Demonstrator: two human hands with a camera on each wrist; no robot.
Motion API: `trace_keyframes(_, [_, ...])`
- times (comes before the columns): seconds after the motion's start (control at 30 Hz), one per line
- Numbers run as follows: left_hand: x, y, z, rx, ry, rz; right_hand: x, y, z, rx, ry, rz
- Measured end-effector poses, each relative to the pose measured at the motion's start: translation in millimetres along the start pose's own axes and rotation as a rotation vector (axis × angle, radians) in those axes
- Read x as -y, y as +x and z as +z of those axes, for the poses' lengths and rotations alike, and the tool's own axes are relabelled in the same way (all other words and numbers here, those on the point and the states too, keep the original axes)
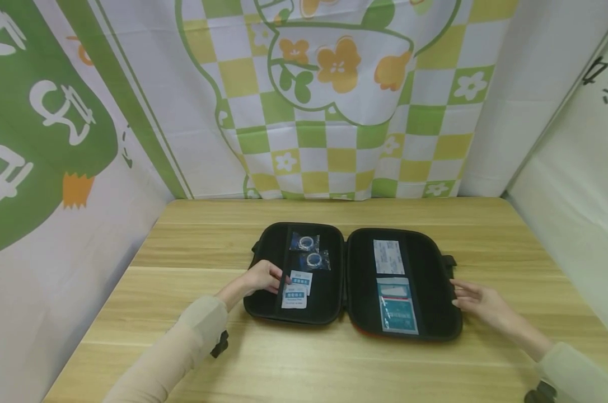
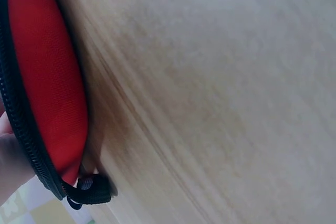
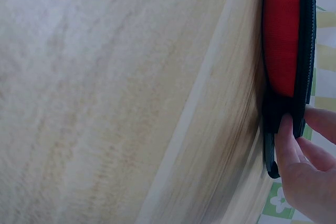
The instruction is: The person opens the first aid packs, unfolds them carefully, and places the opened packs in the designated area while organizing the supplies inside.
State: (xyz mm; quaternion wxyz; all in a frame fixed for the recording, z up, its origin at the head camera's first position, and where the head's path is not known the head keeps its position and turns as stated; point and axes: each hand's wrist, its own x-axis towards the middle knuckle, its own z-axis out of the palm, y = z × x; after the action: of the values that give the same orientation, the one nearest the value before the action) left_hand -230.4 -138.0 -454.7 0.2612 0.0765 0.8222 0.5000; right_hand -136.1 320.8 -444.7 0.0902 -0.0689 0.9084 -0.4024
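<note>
An open black case (image 1: pixel 304 320) with a red outer shell (image 2: pixel 47 77) lies flat on the wooden table (image 1: pixel 193 246). Its left half holds two clear packets with blue rings (image 1: pixel 304 242) and white sachets (image 1: pixel 298 291). My left hand (image 1: pixel 266 277) reaches into that half, and its fingertips pinch the left edge of a white sachet. The right half holds a white packet (image 1: pixel 388 256) and a teal packet (image 1: pixel 397 308). My right hand (image 1: pixel 477 302) rests with loosely straight fingers against the case's right rim, where its fingers (image 3: pixel 304 182) touch the black side strap (image 3: pixel 270 145) beside the red shell (image 3: pixel 281 30).
Printed cloth screens (image 1: pixel 334 101) close off the table at the back and on both sides. Bare wood (image 1: pixel 334 364) lies in front of the case. A black zipper pull (image 2: pixel 89 190) sticks out at the case's corner.
</note>
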Motion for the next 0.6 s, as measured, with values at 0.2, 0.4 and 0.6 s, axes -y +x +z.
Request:
trace_keyframes(0.2, [1.7,-0.2,1.0,0.003,-0.039,-0.009,-0.1,0.0,-0.6,-0.004,-0.011,-0.004])
trace_keyframes(0.4, [3.8,0.1,1.5,-0.029,-0.075,0.001,-0.7,0.1,-0.6,-0.005,-0.008,-0.001])
trace_keyframes(0.6, [4.2,-0.1,2.6,-0.077,-0.066,-0.016,0.9,0.6,-0.5,-0.011,-0.006,0.004])
